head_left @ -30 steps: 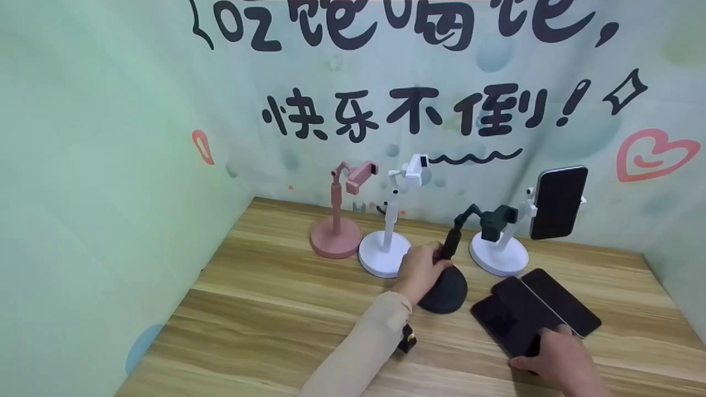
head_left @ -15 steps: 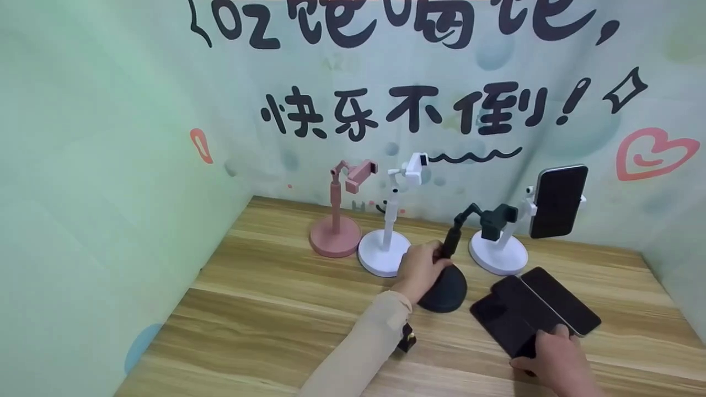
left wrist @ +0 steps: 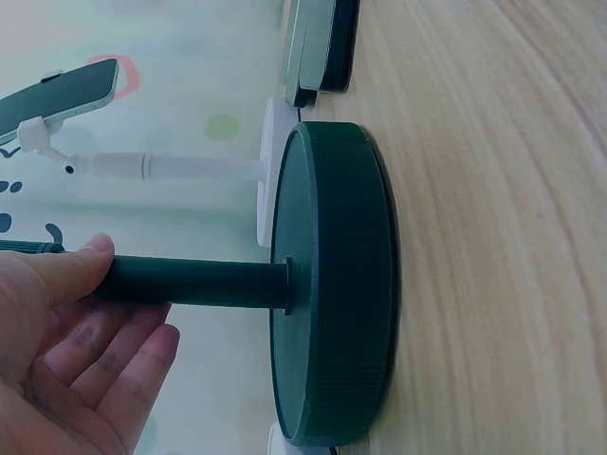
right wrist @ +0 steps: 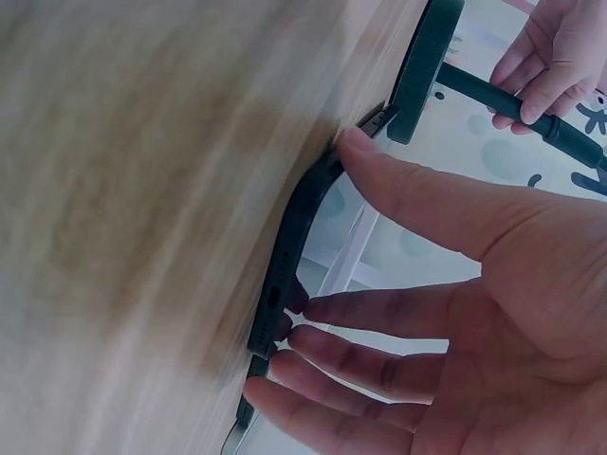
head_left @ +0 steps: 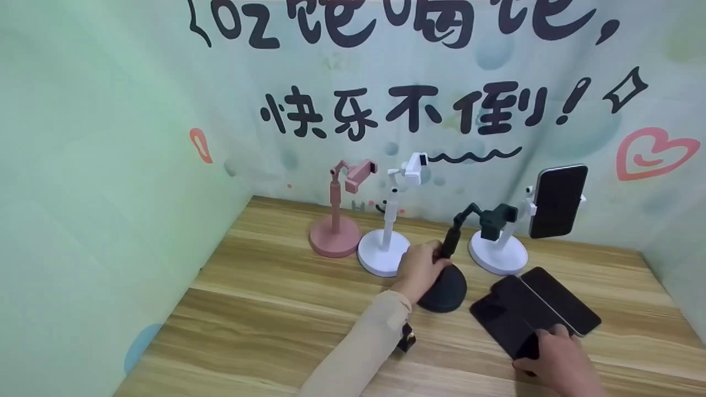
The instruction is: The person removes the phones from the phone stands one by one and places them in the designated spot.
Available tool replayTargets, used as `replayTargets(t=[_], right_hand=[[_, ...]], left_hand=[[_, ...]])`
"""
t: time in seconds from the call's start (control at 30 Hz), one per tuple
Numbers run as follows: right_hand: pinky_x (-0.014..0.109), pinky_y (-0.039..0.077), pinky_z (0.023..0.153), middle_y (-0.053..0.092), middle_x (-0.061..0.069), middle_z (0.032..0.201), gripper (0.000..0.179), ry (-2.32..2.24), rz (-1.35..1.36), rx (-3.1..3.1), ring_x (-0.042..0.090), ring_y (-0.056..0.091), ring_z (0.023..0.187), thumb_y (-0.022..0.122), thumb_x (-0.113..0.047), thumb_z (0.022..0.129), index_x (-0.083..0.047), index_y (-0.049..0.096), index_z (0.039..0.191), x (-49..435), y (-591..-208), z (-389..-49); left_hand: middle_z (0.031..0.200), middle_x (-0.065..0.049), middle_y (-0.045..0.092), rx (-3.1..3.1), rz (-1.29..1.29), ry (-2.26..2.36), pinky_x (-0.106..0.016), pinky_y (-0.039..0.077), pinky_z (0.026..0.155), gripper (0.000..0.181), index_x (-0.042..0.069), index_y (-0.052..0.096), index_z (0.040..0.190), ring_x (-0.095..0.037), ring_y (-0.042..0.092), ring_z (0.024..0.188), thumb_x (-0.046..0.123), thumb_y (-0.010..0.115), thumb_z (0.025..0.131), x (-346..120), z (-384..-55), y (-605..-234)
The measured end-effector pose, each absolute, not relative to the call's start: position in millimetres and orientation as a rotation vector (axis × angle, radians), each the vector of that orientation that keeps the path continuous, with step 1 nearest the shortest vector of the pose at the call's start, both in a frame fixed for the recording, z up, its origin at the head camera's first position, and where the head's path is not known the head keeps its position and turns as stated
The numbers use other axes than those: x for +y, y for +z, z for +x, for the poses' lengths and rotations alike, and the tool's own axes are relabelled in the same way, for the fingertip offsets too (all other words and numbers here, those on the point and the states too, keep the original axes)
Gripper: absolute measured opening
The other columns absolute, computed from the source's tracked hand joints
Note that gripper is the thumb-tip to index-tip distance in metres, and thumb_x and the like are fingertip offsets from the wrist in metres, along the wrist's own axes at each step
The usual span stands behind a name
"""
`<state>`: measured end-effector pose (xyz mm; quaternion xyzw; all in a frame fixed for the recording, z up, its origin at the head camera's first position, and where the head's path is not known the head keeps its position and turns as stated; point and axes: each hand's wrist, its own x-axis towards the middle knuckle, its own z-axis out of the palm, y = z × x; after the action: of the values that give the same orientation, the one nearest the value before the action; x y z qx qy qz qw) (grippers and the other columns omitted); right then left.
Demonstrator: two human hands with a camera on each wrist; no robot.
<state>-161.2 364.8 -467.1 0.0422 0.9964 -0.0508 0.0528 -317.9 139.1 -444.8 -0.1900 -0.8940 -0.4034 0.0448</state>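
Observation:
My left hand (head_left: 420, 271) holds the pole of a dark green phone stand (head_left: 444, 292), thumb and fingers around it in the left wrist view. Its round base (left wrist: 337, 284) rests on the table and its clamp (head_left: 498, 221) holds nothing. My right hand (head_left: 562, 355) is at the near end of a black phone (head_left: 496, 320). In the right wrist view the thumb is at one edge of that phone (right wrist: 292, 232) and the fingers at the other, gripping it. Two more dark phones lie against it, one at the right (head_left: 560, 300); their overlap is hard to make out.
Behind stand a pink phone stand (head_left: 335, 237), a white phone stand (head_left: 384, 253) and another white stand (head_left: 499, 255) bearing an upright phone (head_left: 559, 201). A small black object (head_left: 407, 337) lies partly under the left sleeve. A printed backdrop (head_left: 331, 66) rises behind the wooden table.
The right thumb has shifted very slightly at the phone's edge. The left hand, the stands and the phones look unmoved.

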Motion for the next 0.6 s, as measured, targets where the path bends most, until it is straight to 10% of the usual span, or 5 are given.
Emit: replayTargets(t=[0.6], right_hand=[[0.061, 0.049, 0.085, 0.058, 0.037, 0.104, 0.077, -0.201, 0.122, 3.045, 0.049, 0.06, 0.094, 0.086, -0.039, 0.075, 0.019, 0.058, 0.117, 367.5, -466.1, -159.2]], left_hand=[[0.097, 0.005, 0.077, -2.738, -0.595, -1.243, -0.025, 0.055, 0.084, 0.014, 0.02, 0.075, 0.102, -0.009, 0.071, 0.093, 0.029, 0.072, 0.092, 140.1, -320.8, -440.8]])
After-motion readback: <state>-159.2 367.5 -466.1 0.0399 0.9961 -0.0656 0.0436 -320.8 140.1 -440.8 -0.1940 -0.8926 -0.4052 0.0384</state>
